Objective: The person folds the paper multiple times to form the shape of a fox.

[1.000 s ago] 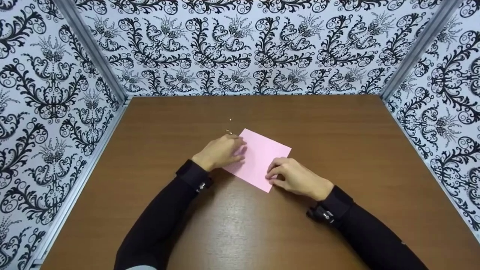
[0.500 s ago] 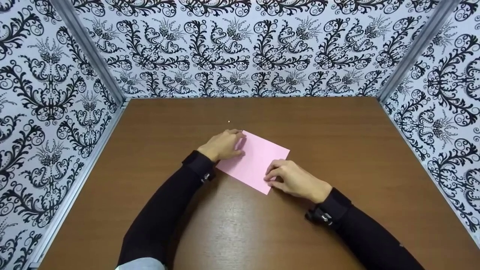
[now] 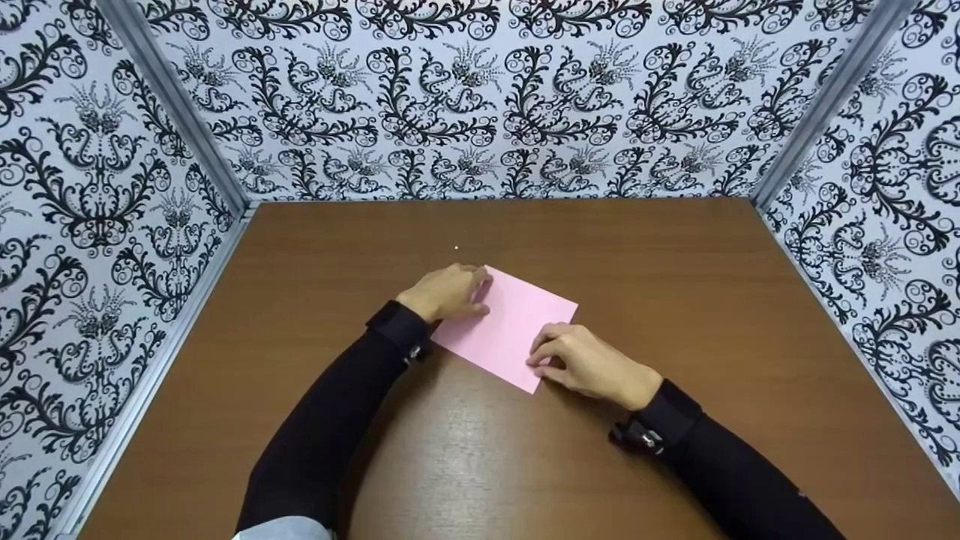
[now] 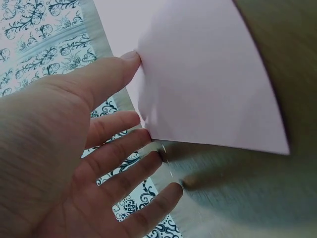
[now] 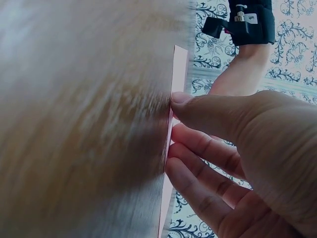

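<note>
A square sheet of pink paper [image 3: 517, 315] lies turned at an angle on the brown table [image 3: 465, 465]. My left hand [image 3: 446, 291] rests at its upper left edge. In the left wrist view, the left thumb [image 4: 119, 72] touches the paper, two fingertips reach its edge near a corner, and the other fingers are spread over the table. My right hand [image 3: 592, 360] rests on the lower right edge. The right wrist view shows its thumb [image 5: 208, 111] and bent fingers pressing fingertips down onto the sheet, seen almost edge-on. The paper under both hands is partly hidden.
A tiny white speck [image 3: 456, 247] lies on the table beyond the paper. Patterned black-and-white walls [image 3: 472, 97] with grey metal corner posts [image 3: 176, 112] enclose the back and sides. Both forearms wear black sleeves with a small device at the wrist.
My left hand has shifted slightly right and up along the paper's edge, uncovering its left corner. The right hand stays in place on the paper. The head view has tilted slightly.
</note>
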The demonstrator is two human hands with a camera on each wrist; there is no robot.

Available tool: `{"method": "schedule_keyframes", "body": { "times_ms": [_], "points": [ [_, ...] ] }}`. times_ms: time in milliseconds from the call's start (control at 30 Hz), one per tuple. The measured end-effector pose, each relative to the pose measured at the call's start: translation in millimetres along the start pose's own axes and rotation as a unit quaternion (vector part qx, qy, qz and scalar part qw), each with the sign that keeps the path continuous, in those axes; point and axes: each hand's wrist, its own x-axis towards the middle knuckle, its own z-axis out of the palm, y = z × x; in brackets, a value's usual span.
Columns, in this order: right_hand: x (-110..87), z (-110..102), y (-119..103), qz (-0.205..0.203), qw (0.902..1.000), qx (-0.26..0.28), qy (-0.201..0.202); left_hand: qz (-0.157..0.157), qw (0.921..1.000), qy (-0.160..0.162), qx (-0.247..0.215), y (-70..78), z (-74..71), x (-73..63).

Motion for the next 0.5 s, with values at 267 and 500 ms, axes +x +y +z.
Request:
{"method": "schedule_keyframes", "body": {
  "times_ms": [267, 500],
  "points": [
    [-0.2, -0.2, -0.5, 0.005, 1.0, 0.001, -0.001, -0.002, 0.9999, 0.005, -0.009, 2.2, -0.8, 0.7],
    [0.0, 0.9, 1.4, 0.002, 1.0, 0.002, 0.0, -0.006, 0.9998, 0.01, -0.019, 3.0, 1.4, 2.1]
  ]
}}
